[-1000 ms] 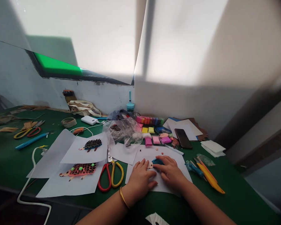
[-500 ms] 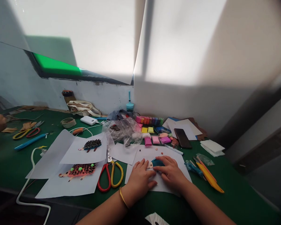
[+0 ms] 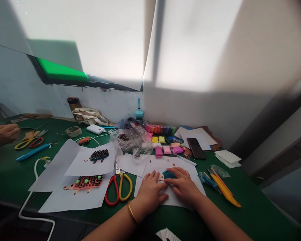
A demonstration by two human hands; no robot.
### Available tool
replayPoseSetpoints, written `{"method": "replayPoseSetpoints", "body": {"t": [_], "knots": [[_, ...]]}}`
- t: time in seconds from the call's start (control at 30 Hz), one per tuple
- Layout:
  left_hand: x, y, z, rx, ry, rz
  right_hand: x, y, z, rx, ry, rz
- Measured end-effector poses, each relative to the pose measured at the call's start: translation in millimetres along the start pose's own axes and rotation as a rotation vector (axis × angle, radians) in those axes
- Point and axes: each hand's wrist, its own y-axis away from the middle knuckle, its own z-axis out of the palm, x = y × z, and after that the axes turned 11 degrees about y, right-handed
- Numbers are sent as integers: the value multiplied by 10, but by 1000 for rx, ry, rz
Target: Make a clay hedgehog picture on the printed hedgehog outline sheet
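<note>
A white sheet [image 3: 175, 201] lies on the green table, bearing a small flat shape with a blue body [image 3: 168, 174] and a pale, dotted head [image 3: 161, 176]. My left hand [image 3: 151, 192] rests flat on the sheet, fingertips at the pale head, fingers spread. Over the blue part lies my right hand [image 3: 185, 185], its fingers apart and touching the piece, covering its right side. Small dark and reddish bits [image 3: 174, 164] sit on the paper above. To the left are two finished hedgehog-like figures, one black and blue [image 3: 99, 155], one pink with green balls [image 3: 90, 182].
Red-and-yellow-handled scissors [image 3: 118, 189] lie left of my hands. Behind are clay packets [image 3: 159, 152], a plastic bag [image 3: 132, 139] and a phone [image 3: 196, 148]. Yellow tool [image 3: 225, 190] at right. Another person's hand [image 3: 5, 134] is at far left.
The other person's hand at the far left has moved further into view, to the right. My own hands have hardly moved.
</note>
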Motion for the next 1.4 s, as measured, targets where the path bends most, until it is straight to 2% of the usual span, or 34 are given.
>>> {"method": "replayPoseSetpoints", "body": {"t": [0.17,0.3,0.43,0.63,0.93,1.1,1.3,1.4], "knots": [[20,-9,-27,-24,3,-17,85,-4,17,80,-63,35],[3,-31,-101,-93,36,-28,336,-5,78,191,-188,214],[-17,-57,-218,-140,60,-37,506,41,111,157,-292,341],[53,-112,-385,-146,68,-20,441,81,68,76,-341,331],[49,-261,-596,-179,110,76,447,66,76,59,-321,311],[3,-370,-515,-49,38,20,409,61,28,51,-267,310],[-60,-386,-307,-35,-69,73,313,-1,0,55,-122,127],[-89,-373,-231,-4,-117,100,235,-49,-4,11,-74,112]]}}
